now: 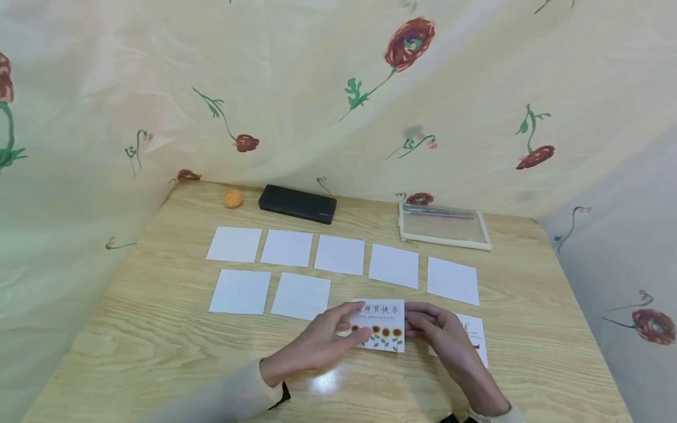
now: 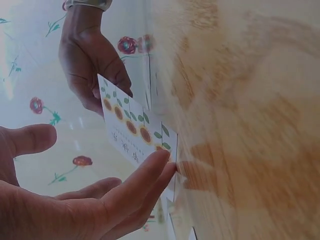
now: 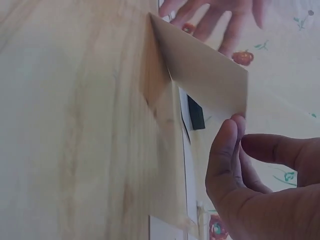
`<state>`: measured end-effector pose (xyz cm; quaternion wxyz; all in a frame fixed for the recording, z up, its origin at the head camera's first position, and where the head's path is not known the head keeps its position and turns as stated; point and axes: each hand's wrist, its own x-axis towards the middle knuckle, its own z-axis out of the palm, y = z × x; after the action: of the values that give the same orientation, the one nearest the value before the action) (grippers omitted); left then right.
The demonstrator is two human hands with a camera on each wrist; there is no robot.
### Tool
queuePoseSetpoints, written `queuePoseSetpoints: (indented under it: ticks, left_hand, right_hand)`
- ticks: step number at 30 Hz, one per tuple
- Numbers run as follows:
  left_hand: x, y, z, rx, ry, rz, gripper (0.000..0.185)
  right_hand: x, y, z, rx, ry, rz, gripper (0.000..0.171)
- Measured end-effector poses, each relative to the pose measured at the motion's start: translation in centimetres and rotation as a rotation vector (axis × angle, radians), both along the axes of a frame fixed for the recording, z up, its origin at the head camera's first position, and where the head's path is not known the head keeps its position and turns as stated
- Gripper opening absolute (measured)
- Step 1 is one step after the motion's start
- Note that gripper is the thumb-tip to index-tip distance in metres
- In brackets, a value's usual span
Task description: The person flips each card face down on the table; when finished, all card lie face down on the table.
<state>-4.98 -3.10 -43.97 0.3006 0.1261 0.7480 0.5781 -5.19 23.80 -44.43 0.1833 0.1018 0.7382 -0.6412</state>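
Note:
A card printed with sunflowers and a line of Chinese characters (image 1: 382,320) is held raised at a tilt over the table. My right hand (image 1: 449,341) pinches its right edge between thumb and fingers; its plain back (image 3: 205,65) shows in the right wrist view. On the other side, my left hand (image 1: 312,343) has its fingertips at the card's edge, with the thumb spread well away in the left wrist view. Partly behind the right forearm lies another printed card (image 1: 473,333), face up on the table.
Several blank white cards (image 1: 339,255) lie in two rows across the wooden table (image 1: 174,352). Along the back are a small orange lump (image 1: 233,199), a black case (image 1: 297,204) and a clear zip pouch (image 1: 444,228) with pens inside. Flowered cloth (image 1: 296,88) hangs behind.

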Motion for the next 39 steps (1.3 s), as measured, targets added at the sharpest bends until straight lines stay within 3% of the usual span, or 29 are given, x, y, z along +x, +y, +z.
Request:
queuePoseSetpoints:
  ticks: [7,11,15,19,24,31,39]
  left_hand:
    - [0.1,0.5,0.1,-0.022,0.041,-0.045,0.065]
    - [0.1,0.9,0.1,0.015,0.018,-0.057,0.066]
    - [0.0,1.3,0.0,0.101,-0.024,-0.053,0.066]
    - [0.1,1.5,0.0,0.241,-0.079,-0.002,0.062]
    - [-0.1,1.4,0.3,0.338,-0.039,0.053,0.056]
    - [-0.8,0.6,0.7,0.272,0.066,0.146,0.049]
    - [-1.5,-0.5,0.6,0.254,0.180,0.245,0.051]
  right_hand:
    - [0.1,-0.9,-0.3,0.040,-0.009,0.065,0.041]
    - [0.3,-1.4,-0.3,0.052,-0.017,0.122,0.049]
    - [0.3,-1.9,-0.3,0.046,-0.003,0.168,0.056]
    - [0.4,-2.4,-0.3,0.051,0.010,0.174,0.060]
    - [0.4,-2.7,-0.2,0.060,0.018,0.089,0.058]
    - [-0.1,-2.5,-0.2,0.116,0.046,-0.036,0.055]
    - [-0.8,-2.1,0.1,0.099,0.086,-0.134,0.051]
